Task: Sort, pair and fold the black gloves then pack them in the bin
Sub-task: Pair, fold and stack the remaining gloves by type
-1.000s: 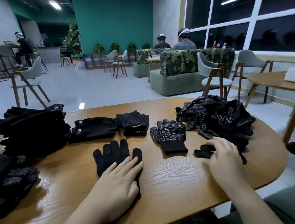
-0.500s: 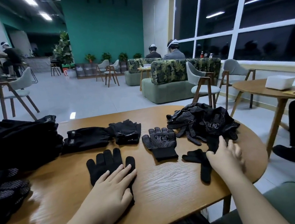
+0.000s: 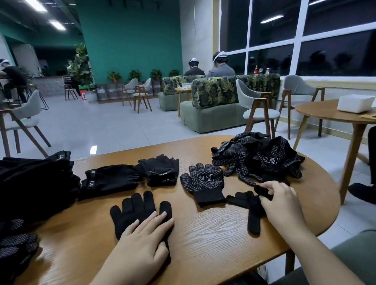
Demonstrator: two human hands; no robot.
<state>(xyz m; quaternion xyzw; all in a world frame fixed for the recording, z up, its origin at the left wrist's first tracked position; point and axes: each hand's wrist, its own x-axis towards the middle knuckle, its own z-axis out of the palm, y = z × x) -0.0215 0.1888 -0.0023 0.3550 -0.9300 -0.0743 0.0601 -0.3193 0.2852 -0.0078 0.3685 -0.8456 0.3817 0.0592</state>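
Two hands at work | left hand flat on plain glove | right hand pinches crumpled glove, just right of plain glove

A rounded wooden table with visible grain carries several groups of black gloves. A tall stack of folded gloves is set at the far left edge, and a darker dotted pile is seen in front of it at the near left. A long fleece glove is laid beside a folded fleece glove, the two touching. A plain knit glove is spread flat near the middle. A dotted glove with a white label is laid palm up, just beside a second plain glove. A loose heap of dotted gloves is piled at the far right.
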